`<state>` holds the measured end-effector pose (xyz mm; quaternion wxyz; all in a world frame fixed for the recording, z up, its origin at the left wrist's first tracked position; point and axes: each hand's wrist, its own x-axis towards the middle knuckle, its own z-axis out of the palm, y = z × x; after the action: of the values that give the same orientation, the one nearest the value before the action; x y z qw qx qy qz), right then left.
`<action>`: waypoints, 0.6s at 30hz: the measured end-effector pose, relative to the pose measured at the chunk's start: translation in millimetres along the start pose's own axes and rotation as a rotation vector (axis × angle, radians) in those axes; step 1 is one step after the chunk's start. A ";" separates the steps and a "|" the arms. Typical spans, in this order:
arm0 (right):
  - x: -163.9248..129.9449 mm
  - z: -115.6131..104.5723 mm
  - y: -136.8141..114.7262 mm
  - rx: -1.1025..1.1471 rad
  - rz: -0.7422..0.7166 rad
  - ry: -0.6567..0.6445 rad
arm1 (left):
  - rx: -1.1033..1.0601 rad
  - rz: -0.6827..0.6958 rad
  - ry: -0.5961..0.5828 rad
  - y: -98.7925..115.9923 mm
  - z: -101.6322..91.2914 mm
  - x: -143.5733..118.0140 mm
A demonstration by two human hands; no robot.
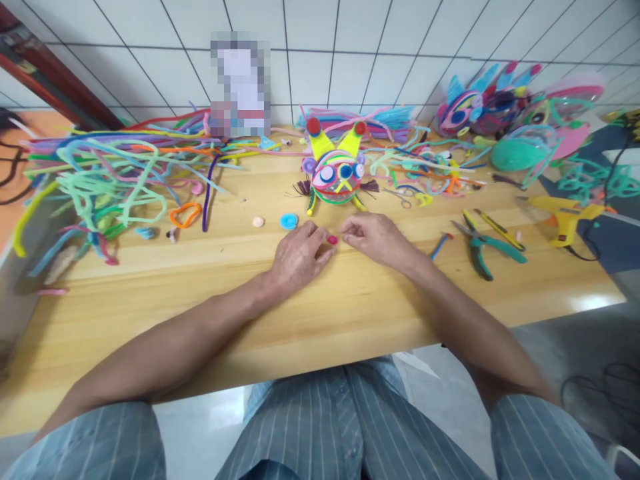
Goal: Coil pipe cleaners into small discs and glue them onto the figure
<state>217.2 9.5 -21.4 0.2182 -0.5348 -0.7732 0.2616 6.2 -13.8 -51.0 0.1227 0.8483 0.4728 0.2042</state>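
Red fuzzy coil (333, 239) between both hands (336, 245)

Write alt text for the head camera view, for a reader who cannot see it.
Two bare hands, left hand and right hand, meet over a small red coil on a wooden table. Behind them stands a colourful pipe-cleaner figure, with loose pipe cleaners at left and green-handled pliers at right.

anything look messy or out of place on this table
Nothing looks damaged or spilled. Loose pipe cleaners sprawl in a tangle over the table's left end, some hanging off its edge. The pliers and glue gun lie flat. Both hands meet at a small red piece.
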 end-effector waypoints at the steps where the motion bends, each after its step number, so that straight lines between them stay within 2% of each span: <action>1: -0.3 2.1 -0.9 -0.022 0.005 -0.011 | 0.021 0.012 -0.005 -0.1 1.2 0.1; 7: 1.2 18.9 -0.5 -0.058 0.010 -0.015 | 0.149 0.125 -0.055 -0.7 3.0 -1.5; 11: 2.9 22.7 0.5 -0.022 0.015 -0.011 | 0.165 0.149 -0.077 0.9 2.4 -2.5; 14: 3.9 18.6 1.4 0.036 0.013 -0.005 | 0.116 0.112 -0.045 0.2 3.3 -1.6; 18: 0.9 0.8 -0.7 0.106 -0.011 0.058 | 0.058 0.052 0.008 -2.3 3.2 -0.2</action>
<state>215.9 10.0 -21.5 0.2703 -0.5255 -0.7546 0.2853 5.9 -12.8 -54.8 0.0910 0.8627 0.4569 0.1969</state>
